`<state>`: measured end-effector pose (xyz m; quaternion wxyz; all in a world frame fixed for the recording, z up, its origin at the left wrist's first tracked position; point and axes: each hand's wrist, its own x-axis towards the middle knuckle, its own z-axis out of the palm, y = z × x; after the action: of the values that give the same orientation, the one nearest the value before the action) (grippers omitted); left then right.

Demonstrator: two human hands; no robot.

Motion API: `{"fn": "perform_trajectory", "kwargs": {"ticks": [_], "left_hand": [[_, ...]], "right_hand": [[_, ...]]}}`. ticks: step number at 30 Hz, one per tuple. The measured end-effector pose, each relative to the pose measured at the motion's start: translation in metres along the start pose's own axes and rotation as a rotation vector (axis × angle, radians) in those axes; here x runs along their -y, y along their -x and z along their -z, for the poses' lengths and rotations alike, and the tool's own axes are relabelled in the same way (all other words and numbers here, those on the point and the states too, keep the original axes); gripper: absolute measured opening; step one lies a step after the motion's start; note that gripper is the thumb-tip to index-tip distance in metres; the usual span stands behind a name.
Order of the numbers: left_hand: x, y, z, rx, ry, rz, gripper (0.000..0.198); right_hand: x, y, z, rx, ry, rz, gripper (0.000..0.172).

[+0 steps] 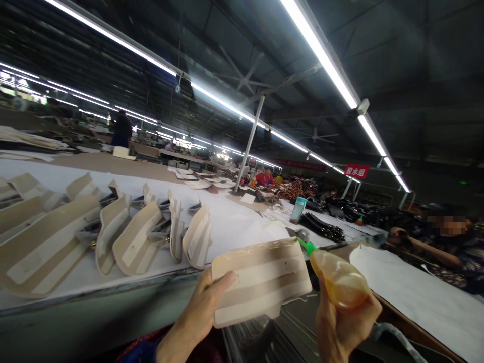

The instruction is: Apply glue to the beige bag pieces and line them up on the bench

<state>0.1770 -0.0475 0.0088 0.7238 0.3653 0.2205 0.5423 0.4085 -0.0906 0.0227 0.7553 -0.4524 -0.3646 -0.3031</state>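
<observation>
- A row of cream, curved flat pieces point(132, 242) lies overlapping at the left on the long white-covered table point(234, 222). Each piece has a paler strip along its face.
- The left hand point(200, 312) rises from the bottom edge. It is closed on the left end of the flat beige striped panel point(260, 282), with the thumb laid on the near face and the fingers hidden behind.
- The flat beige striped panel is held in the air just in front of the table's near edge, between the two hands. Its face is turned to the camera and its right end is a little higher.
- The soft clear squeeze bottle of amber liquid point(342, 282) is tilted to the left. Its green nozzle point(304, 245) is at the panel's upper right corner, but whether the tip touches cannot be told.
- The right hand point(344, 322) is wrapped tight around the bottle's lower half, with the fingers curled behind it.
- Farther back, a pale blue cup point(298, 209) stands upright on the table, near a heap of dark strips point(323, 229).
- A large white sheet point(416, 297) lies on the bench to the right.
- Another person sits at the far right, a forearm point(427, 250) resting on that bench.
- A red sign point(356, 171) hangs above, beside the strip lights.
</observation>
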Motion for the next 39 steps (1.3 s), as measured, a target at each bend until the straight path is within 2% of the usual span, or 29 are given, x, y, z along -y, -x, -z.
{"fn": "perform_trajectory", "kwargs": {"ticks": [5, 10, 16, 21, 27, 32, 36, 39], "left_hand": [[0.002, -0.001, 0.002, -0.023, 0.015, -0.020, 0.033], [0.001, -0.003, 0.002, -0.017, 0.010, -0.026, 0.031], [0.002, -0.001, 0.002, -0.019, 0.028, -0.006, 0.026], [0.001, 0.000, 0.001, -0.038, 0.033, 0.004, 0.031], [0.000, 0.000, 0.000, -0.024, 0.033, -0.005, 0.027], [0.003, -0.002, 0.001, -0.016, 0.042, -0.018, 0.028], [0.007, -0.003, -0.001, -0.010, 0.067, -0.011, 0.024], [0.008, -0.006, -0.003, 0.054, 0.090, -0.009, 0.027]], "right_hand": [[-0.006, 0.001, 0.003, -0.035, 0.029, 0.000, 0.048], [0.004, -0.001, -0.002, -0.080, -0.027, 0.040, 0.051], [0.017, -0.002, -0.001, -0.032, -0.036, 0.037, 0.048], [0.017, -0.003, -0.003, -0.016, -0.045, 0.036, 0.046], [0.012, -0.005, -0.003, 0.028, -0.071, 0.046, 0.042], [0.014, 0.007, -0.006, 0.124, -0.166, 0.074, 0.040], [0.031, 0.035, -0.010, 0.314, -0.314, 0.094, 0.036], [0.044, 0.053, -0.009, 0.479, -0.430, 0.121, 0.038]]}}
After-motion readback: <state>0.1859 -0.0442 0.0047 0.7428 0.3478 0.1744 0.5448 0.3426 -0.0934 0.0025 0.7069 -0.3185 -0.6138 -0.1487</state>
